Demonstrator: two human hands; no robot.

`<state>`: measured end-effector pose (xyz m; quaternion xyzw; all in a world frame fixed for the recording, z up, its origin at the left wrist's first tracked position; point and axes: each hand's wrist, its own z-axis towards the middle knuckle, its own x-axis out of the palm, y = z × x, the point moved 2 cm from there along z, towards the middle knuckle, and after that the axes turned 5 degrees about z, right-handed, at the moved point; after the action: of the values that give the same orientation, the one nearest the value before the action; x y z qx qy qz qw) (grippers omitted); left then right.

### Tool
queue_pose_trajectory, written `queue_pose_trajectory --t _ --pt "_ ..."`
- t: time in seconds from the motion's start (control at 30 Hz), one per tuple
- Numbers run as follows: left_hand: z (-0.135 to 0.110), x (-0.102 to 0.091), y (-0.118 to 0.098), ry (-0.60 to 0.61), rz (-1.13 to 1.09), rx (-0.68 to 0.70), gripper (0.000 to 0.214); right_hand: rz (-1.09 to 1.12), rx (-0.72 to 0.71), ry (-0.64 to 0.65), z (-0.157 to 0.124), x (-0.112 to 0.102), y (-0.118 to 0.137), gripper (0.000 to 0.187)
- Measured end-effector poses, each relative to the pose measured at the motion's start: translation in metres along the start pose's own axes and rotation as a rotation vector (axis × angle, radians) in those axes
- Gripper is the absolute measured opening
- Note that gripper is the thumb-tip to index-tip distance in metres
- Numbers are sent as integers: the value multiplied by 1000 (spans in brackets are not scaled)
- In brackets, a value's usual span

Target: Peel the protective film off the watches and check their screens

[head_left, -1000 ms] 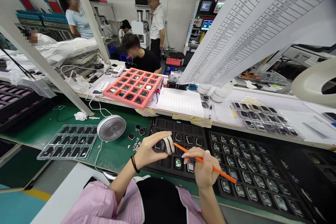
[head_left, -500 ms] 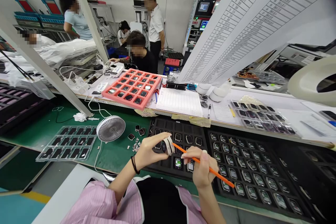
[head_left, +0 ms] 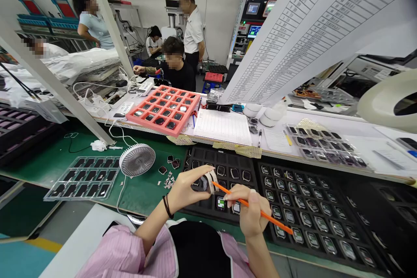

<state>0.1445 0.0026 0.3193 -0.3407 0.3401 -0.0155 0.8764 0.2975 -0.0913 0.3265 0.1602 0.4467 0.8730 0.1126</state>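
Between the thumb and fingers of my left hand (head_left: 189, 186) is a smartwatch case (head_left: 211, 181), pale-edged and tilted on its side. My right hand (head_left: 250, 208) pinches a thin orange stick tool (head_left: 270, 218) like a pen, and its tip meets the edge of the watch case. Below both hands lies a black foam tray (head_left: 203, 155) with several watch cases in its slots. One watch (head_left: 220, 203) there shows a lit green and white screen. Loose dark watch parts (head_left: 173, 161) and small metal bits (head_left: 169, 180) lie left of my left hand.
A second black tray (head_left: 306, 208) full of watches fills the right side. Left are a small white fan (head_left: 137, 159) and a clear plastic tray (head_left: 83, 178). On the shelf ahead sit a red tray (head_left: 163, 108) and a paper form (head_left: 223, 126). A co-worker (head_left: 176, 67) sits beyond.
The orange tool's tip has shifted slightly left and down along the case edge. My left hand has turned the watch case a little. The co-worker in black has raised their head.
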Motion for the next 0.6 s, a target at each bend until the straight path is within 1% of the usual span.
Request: queue_pose_trajectory --t 0.17,0.23,0.3,0.33,0.4,0.47,0.5,0.53,0.6 --pt "-1 2 2 10 4 2 58 -43 -20 6 0 0 -3 46" --pt "-1 2 3 23 10 -21 58 -57 -18 13 0 -1 -4 45" --pt "0 2 2 52 12 -55 58 -20 3 30 1 -2 -7 45" --pt "1 2 1 61 17 -66 57 19 10 13 2 -2 -9 46" --pt "4 1 -1 66 53 -79 54 73 28 -79 3 -2 -14 44" --pt "6 0 -2 55 109 -89 50 72 118 -155 4 1 -23 31" --pt "7 1 -2 55 127 -102 48 61 195 -144 4 4 -29 23" --pt "8 2 -1 60 131 -119 46 48 283 -100 4 7 -34 21" --pt "7 5 0 66 95 -151 44 36 424 -12 3 14 -44 33"
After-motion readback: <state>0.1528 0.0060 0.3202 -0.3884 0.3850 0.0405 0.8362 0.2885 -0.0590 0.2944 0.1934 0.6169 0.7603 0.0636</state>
